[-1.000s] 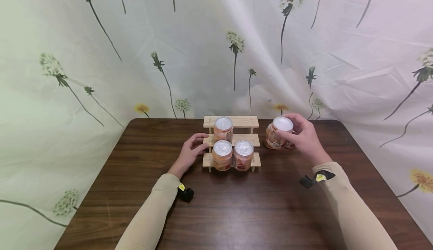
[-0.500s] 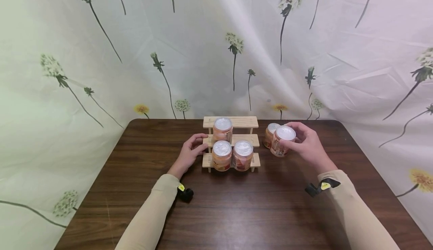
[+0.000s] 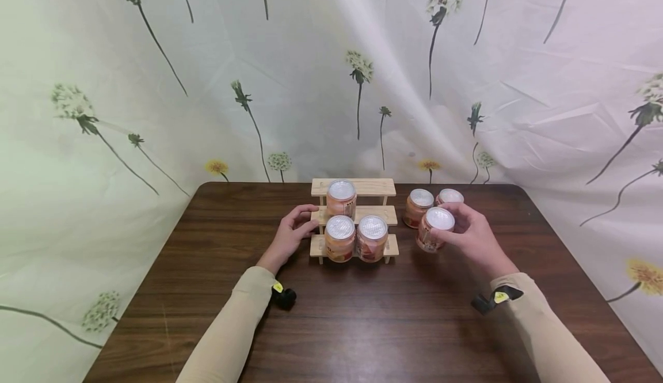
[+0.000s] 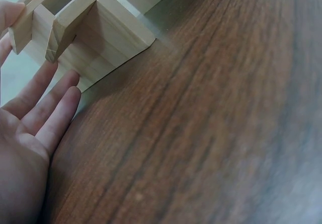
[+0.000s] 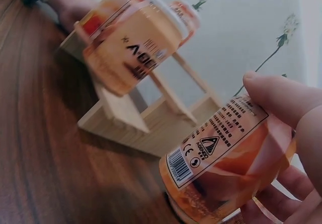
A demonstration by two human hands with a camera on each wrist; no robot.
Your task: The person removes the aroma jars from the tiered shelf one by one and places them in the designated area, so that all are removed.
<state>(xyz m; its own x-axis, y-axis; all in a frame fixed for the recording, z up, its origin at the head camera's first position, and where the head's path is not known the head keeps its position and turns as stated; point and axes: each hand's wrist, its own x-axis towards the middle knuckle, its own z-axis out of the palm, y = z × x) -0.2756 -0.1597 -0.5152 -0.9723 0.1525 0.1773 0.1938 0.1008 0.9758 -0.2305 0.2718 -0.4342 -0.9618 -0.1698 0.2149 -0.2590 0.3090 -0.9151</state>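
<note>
My right hand (image 3: 473, 239) grips an orange-labelled can (image 3: 431, 236) with a silver lid, right of the wooden three-step rack (image 3: 375, 216). In the right wrist view, the thumb is on one side of this can (image 5: 229, 163) and fingers are on the other; its barcode label shows. Whether its base touches the table is unclear. My left hand (image 3: 289, 236) pinches the left end of the rack's middle step. In the left wrist view, its other fingers (image 4: 60, 113) lie along the rack's side panel (image 4: 108, 43). Two cans (image 3: 340, 242) stand on the bottom step, one can (image 3: 342, 198) on the middle.
Behind the held can, two more cans (image 3: 418, 207) stand on the brown wooden table (image 3: 352, 325). A white curtain (image 3: 311, 72) printed with dandelions hangs behind and beside the table. Black wrist straps (image 3: 284, 298) sit on both sleeves.
My right hand has drawn the can toward me and slightly right, away from the other two cans, which now show behind it. The left hand and the rack have stayed in place.
</note>
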